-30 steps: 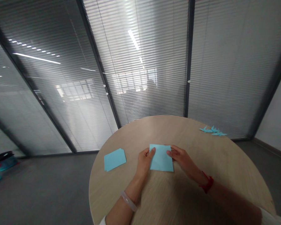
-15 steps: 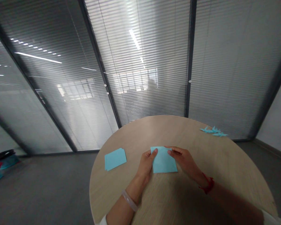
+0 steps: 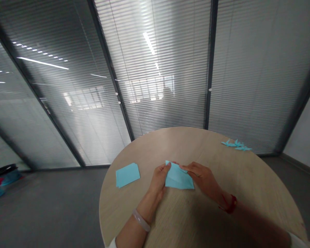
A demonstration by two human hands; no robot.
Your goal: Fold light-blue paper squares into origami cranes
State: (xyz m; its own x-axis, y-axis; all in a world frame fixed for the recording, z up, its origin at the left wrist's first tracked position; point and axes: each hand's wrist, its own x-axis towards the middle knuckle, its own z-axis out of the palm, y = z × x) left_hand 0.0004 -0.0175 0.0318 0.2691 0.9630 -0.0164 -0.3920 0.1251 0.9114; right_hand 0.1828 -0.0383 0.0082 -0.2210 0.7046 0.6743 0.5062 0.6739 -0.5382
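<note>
Head view, paper (image 3: pixel 179 181), between left hand (image 3: pixel 158 181), right hand (image 3: pixel 201 177)

Beyond our fingers (image 3: pixel 188 167) stand glass partitions (image 3: pixel 155 86) with slatted blinds (strip lights (image 3: pixel 148 43) gleam in them). Under our fingers is a round wooden table (image 3: pixel 150 144); grey floor (image 3: pixel 54 203) spreads left of them, and a white wall (image 3: pixel 303 137) stands far right.

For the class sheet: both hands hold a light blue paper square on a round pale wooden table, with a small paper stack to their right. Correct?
No: the small stack of light blue paper lies left of the left hand, not right, as the head view shows. The rest stands.
</note>
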